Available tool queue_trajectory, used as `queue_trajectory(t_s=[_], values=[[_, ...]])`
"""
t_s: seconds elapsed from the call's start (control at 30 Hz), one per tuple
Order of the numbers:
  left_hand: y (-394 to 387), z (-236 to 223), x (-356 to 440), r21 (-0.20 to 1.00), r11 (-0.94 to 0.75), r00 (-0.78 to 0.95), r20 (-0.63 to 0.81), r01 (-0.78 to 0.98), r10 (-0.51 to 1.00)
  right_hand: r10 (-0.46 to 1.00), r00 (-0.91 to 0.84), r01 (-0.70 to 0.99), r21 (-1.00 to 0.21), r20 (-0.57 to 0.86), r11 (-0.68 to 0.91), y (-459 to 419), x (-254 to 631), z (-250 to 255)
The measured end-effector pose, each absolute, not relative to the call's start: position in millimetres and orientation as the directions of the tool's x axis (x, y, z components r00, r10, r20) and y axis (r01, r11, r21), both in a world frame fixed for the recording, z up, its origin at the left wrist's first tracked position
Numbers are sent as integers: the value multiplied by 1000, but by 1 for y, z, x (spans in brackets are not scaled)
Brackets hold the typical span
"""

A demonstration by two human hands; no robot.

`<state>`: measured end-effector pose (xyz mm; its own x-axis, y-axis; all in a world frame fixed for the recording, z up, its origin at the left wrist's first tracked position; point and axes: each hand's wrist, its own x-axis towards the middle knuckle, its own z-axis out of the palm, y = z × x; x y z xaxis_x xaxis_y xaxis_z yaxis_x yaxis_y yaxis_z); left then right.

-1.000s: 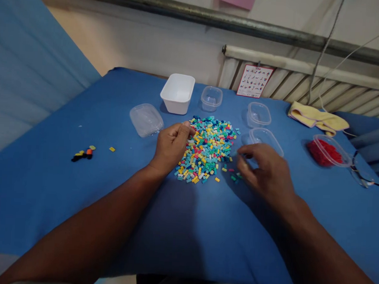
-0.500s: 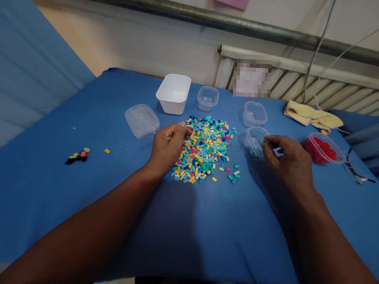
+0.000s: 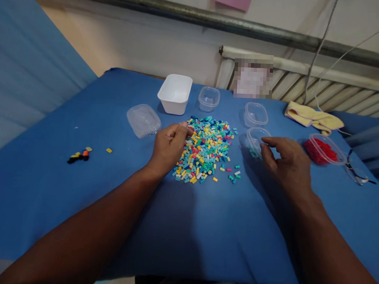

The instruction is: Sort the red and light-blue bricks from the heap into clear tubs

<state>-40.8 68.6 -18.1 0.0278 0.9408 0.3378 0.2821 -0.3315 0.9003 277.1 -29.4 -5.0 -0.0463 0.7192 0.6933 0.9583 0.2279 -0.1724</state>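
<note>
Left hand [image 3: 170,145]: fingers curled, thumb laid against the forefinger, at the left edge of the brick pile [image 3: 206,149]; whether a brick sits inside the grip, cannot tell. Right hand [image 3: 287,163]: fingers loosely bent, thumb and forefinger tips close together at the right side of the near tub [image 3: 251,138]; any brick between them is too small to make out. A few green-blue bricks [image 3: 254,152] lie in that tub. The pile, mixed in colour, lies on the blue sheet [image 3: 160,224] between the hands, with stray bricks [image 3: 237,173] at its near right.

Risks, as judged: the near tub looks light, so a knuckle catching its rim could tip it and return its contents to the sheet. A loose pinch could drop a brick outside the rim. The strays lie close to the right hand's path over the sheet; a low wrist could scatter them. Pressure from the left hand could spread the pile's edge. A wide swing rightward could knock the red tub [image 3: 321,151] or the glasses [image 3: 359,176] just beside it
</note>
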Motion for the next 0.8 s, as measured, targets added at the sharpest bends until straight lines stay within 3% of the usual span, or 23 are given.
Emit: queue_trajectory(t_s=[0.17, 0.27, 0.4, 0.63, 0.8], values=[[68, -18, -41, 901, -326, 28, 332, 286, 943, 721, -159, 900, -201, 674, 386, -35, 250, -6], [69, -19, -42, 904, -323, 24, 329, 279, 944, 743, -363, 788, -242, 562, 567, -36, 229, -16], [69, -20, -41, 902, -323, 16, 333, 288, 943, 736, -500, 706, -278, 456, 652, -35, 217, -25], [67, -16, -40, 901, -330, 28, 336, 282, 942, 750, -362, 758, -294, 553, 582, -35, 228, -21], [68, -16, -40, 899, -323, 29, 330, 294, 944, 787, -334, 781, -314, 519, 539, -31, 226, -33]])
